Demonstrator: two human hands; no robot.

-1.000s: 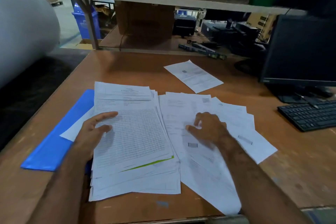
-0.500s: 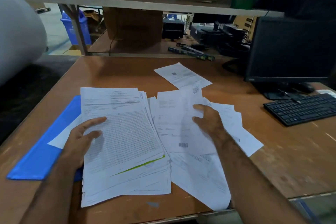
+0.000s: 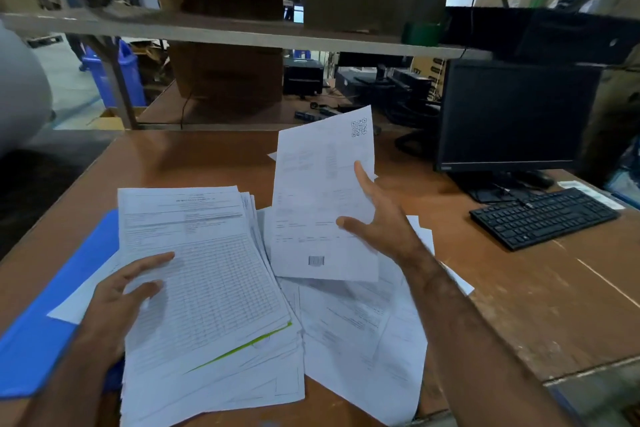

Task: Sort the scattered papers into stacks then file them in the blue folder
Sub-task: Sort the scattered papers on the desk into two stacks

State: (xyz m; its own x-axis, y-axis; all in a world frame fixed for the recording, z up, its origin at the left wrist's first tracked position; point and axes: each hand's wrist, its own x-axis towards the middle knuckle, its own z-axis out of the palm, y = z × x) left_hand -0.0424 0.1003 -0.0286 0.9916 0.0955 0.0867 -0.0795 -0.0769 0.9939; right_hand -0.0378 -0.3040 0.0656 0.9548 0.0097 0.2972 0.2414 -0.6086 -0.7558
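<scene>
Head view of a wooden table (image 3: 519, 305) during paper sorting. The right hand (image 3: 381, 222) holds a single sheet (image 3: 311, 191) lifted clear of the table, tilted up toward the camera; the thumb lies across the sheet's front near its right edge and one finger shows along that edge, the remaining fingers being hidden behind the paper. The sheet carries a QR code at its upper right corner and a barcode near its lower edge. Beneath it lies a loose spread of papers (image 3: 363, 340), overlapping at uneven angles. To the left sits a thicker stack (image 3: 207, 288) topped by a gridded form (a green edge shows among its lower sheets). The left hand (image 3: 117, 302) rests on the stack's left edge, fingers relaxed and slightly spread, gripping nothing. The blue folder (image 3: 45, 333) lies flat at the table's left side, partly under the stack. At right stand a dark monitor (image 3: 512, 114) and a black keyboard (image 3: 543, 217), well apart from the papers
</scene>
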